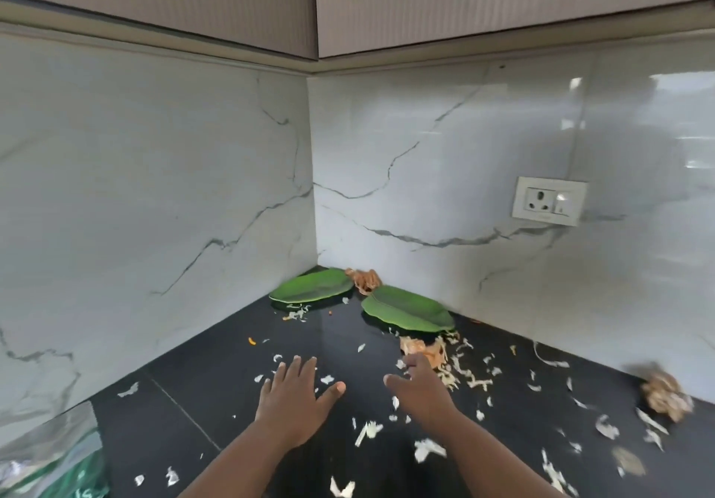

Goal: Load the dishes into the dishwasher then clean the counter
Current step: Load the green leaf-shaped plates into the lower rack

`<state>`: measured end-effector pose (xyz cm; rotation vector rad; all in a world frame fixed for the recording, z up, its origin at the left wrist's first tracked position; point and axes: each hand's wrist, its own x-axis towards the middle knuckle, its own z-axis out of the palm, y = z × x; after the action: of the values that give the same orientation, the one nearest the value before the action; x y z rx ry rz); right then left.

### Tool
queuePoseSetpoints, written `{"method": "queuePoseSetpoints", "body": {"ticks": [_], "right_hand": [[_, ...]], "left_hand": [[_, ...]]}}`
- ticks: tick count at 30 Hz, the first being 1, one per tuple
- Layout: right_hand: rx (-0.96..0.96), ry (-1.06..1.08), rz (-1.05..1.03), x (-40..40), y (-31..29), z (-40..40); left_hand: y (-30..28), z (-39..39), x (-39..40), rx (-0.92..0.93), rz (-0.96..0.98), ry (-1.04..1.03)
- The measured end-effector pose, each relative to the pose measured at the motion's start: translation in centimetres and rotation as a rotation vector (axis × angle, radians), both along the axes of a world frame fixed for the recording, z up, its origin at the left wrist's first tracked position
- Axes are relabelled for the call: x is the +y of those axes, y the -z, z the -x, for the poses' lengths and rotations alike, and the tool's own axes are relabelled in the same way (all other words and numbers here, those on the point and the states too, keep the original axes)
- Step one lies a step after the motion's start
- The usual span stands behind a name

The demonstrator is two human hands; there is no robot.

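Head view, and two green leaf-shaped plates sit at the back of the black worktop [201,393], tucked into the corner where the marbled walls meet. The far plate [312,286] lies beyond the left hand, close against the corner. The near plate [408,309] lies just beyond the right hand, a little to its far side. Neither hand is touching a plate.

Left hand [298,397] is out over the worktop, palm down, fingers spread wide and thumb splayed toward the right hand, gripping nothing. Right hand [421,385] reaches forward with the fingers loosely extended and empty, its fingertips right at a brownish clump of food scraps [423,348] that sits at the near plate's front edge. Whether those fingertips actually touch the clump, I cannot tell.

Another brown clump [363,279] rests between the two plates, up against the back wall. A third, crumpled and blurred [667,397], lies well off to the right of the right hand.

White shreds [470,379] are scattered all over the worktop, thickest just right of the right hand, with more between and in front of both hands. A small orange bit [252,340] lies ahead of the left hand.

On the wall above and right of the right hand is a white power socket [548,201]. Something green and shiny [58,470] shows at the lower left, beside the left forearm.
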<state>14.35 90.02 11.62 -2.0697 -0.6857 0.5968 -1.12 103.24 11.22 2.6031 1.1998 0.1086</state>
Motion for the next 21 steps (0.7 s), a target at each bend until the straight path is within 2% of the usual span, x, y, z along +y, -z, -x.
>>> {"method": "queuePoseSetpoints", "body": {"ticks": [3, 8, 13, 17, 21], "right_hand": [[0.169, 0.027, -0.092, 2.1, -0.6, -4.1], [0.607, 0.103, -0.211, 6.2, -0.1, -7.9], [0.983, 0.317, -0.317, 11.7, 1.7, -10.4], [1.118, 0.466, -0.390, 15.8, 2.9, -12.4], [1.194, 0.554, -0.452, 18.7, 3.7, -15.1]], "left_hand": [[-0.4, -3.5, 1.5, -0.096, 0.105, -0.096], [-1.2, -8.1, 6.3, -0.420, 0.370, -0.316], [0.8, -12.6, 13.6, -0.782, 0.890, -0.557], [3.0, -16.1, 19.2, -0.998, 1.033, -0.735], [5.0, -19.5, 22.4, -1.055, 1.219, -0.784]]}}
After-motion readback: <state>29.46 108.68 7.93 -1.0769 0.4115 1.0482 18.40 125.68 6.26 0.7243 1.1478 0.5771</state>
